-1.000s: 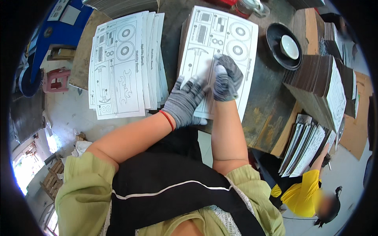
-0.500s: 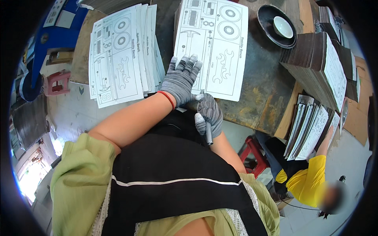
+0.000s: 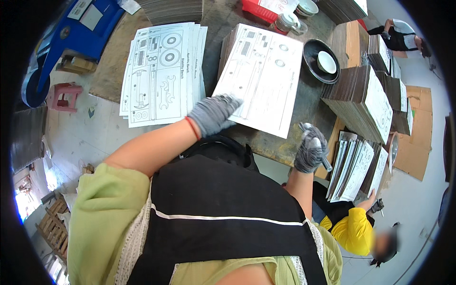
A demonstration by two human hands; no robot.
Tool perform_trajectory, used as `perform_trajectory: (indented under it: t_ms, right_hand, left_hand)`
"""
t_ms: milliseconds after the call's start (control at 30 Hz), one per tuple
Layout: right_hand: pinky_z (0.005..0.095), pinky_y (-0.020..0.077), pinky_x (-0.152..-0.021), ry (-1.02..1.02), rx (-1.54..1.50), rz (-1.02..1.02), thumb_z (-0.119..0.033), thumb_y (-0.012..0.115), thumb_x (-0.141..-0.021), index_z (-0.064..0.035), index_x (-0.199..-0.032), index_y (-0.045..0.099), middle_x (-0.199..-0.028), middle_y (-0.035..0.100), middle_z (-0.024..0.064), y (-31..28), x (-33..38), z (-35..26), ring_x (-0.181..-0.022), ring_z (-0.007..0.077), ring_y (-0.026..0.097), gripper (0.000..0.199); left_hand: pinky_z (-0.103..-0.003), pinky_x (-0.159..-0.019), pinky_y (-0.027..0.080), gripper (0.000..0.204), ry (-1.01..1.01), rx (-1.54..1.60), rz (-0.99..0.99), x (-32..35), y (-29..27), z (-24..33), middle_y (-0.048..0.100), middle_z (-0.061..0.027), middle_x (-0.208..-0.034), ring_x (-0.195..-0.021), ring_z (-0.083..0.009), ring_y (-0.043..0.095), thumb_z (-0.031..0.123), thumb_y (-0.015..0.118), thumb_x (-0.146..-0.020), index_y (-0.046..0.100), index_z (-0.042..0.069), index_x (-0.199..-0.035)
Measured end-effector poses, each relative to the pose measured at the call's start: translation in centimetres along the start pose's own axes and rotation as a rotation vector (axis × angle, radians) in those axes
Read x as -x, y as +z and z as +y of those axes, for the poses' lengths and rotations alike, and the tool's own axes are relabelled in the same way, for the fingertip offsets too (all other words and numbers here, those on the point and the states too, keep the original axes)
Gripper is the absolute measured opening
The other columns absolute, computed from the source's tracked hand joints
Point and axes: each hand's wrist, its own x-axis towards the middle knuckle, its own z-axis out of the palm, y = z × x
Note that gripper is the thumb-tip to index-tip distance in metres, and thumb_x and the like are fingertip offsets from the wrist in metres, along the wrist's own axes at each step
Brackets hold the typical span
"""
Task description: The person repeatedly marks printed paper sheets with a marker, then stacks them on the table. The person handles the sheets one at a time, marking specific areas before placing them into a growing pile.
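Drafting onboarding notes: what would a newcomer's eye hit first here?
Probably the stack of white printed sheets at upper centre on the table, with the gloved left hand at its lower-left corner. Next, the gloved right hand right of centre, gripping a silver rod-like tool; then a co-worker's bright yellow top, lower right.

Bowl [image 3: 326, 61] in dish [image 3: 310, 58], right of sheet stack [image 3: 266, 80].
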Motion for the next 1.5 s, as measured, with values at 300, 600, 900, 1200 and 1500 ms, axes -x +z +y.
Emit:
perform_trajectory:
  t_ms: [300,600,900,1200,1500]
  right_hand:
    - [0.0368,0.0475,-0.069,0.089,0.050,-0.019,-0.031,0.058,-0.083,0.0100,-0.091,0.063,-0.072,0.059,0.0111,3.6,-1.7,3.5,-0.063,0.0176,0.054,0.042]
    - [0.0328,0.0455,-0.070,0.304,-0.430,0.013,-0.020,0.053,-0.080,0.0062,-0.080,0.061,-0.069,0.056,0.0107,9.6,-5.3,11.5,-0.059,0.0162,0.048,0.028]
    - [0.0305,0.0506,-0.071,0.149,-0.335,-0.083,-0.020,0.061,-0.081,0.0045,-0.087,0.064,-0.085,0.064,0.0112,11.2,-7.3,17.2,-0.072,0.0183,0.060,0.025]
    - [0.0425,0.0473,-0.078,-0.189,0.429,-0.379,-0.008,0.061,-0.066,-0.0059,-0.078,0.056,-0.079,0.057,0.0142,11.1,-2.7,13.5,-0.081,0.0348,0.057,0.013]
    - [0.0463,0.0473,-0.082,-0.183,0.569,-0.476,-0.010,0.058,-0.060,-0.0044,-0.077,0.055,-0.088,0.059,0.0185,7.7,8.3,8.0,-0.087,0.0394,0.057,0.018]
  left_hand:
    - [-0.040,-0.102,0.035,0.059,-0.665,-0.221,0.330,16.4,-1.3,-12.0,0.049,-0.0198,-0.127,-0.118,-0.0372,0.046,-0.002,0.049,-0.070,0.050,0.012,-0.128]
    - [-0.044,-0.113,0.012,0.075,-0.312,0.201,0.067,1.3,-0.2,-1.4,0.026,-0.0219,-0.142,-0.135,-0.0377,0.019,0.035,0.065,-0.070,0.039,0.006,-0.134]
    - [-0.051,-0.111,0.005,0.101,-0.104,-0.066,-0.197,-6.3,5.1,1.0,0.020,-0.0166,-0.148,-0.137,-0.0329,0.015,0.068,0.058,-0.067,0.024,0.010,-0.143]
    - [-0.048,-0.112,0.006,0.093,-0.175,-0.076,-0.189,-6.5,5.8,1.4,0.019,-0.0172,-0.148,-0.138,-0.0323,0.014,0.067,0.051,-0.072,0.033,0.004,-0.139]
    - [-0.048,-0.112,0.008,0.093,-0.195,-0.221,-0.208,-5.9,6.3,2.2,0.023,-0.0149,-0.147,-0.138,-0.0293,0.018,0.058,0.057,-0.074,0.023,0.005,-0.142]
